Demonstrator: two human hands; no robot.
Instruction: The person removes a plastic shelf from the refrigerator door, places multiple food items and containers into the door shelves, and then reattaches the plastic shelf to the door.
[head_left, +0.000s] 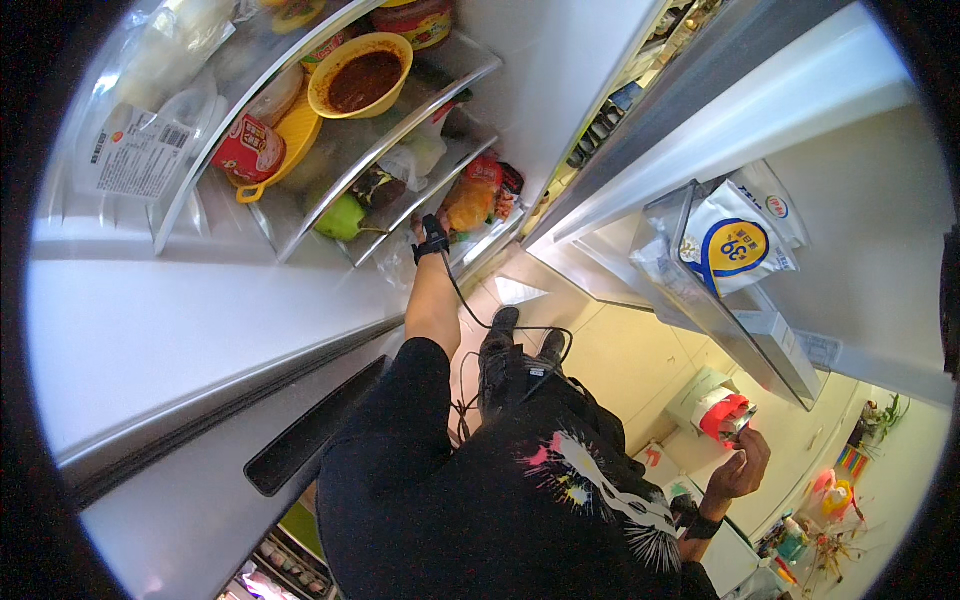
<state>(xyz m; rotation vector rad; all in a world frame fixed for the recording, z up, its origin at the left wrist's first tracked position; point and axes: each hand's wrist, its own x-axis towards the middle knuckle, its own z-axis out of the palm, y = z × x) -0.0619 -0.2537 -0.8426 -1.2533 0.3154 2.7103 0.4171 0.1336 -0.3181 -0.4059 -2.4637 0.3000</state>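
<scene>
My left hand (431, 225) reaches into the lower part of an opened refrigerator, beside a clear bag with orange food and red packaging (472, 199); its fingers are partly hidden, and its grip cannot be made out. A green pear (341, 217) lies on the shelf to its left. Out to the right, my right hand (742, 461) pinches an opened red and white packet (724, 416) by its edge. Higher in the refrigerator, a yellow bowl of dark red sauce (365, 81) stands near a red tub (251, 150), which rests on a yellow tray (296, 139).
On the right, the open refrigerator door carries a clear bin (720, 330) with white pouches (739, 240) and a white box (776, 349). A black cable (472, 311) runs from my left wrist past my feet. Glass shelf edges (420, 202) surround my left hand.
</scene>
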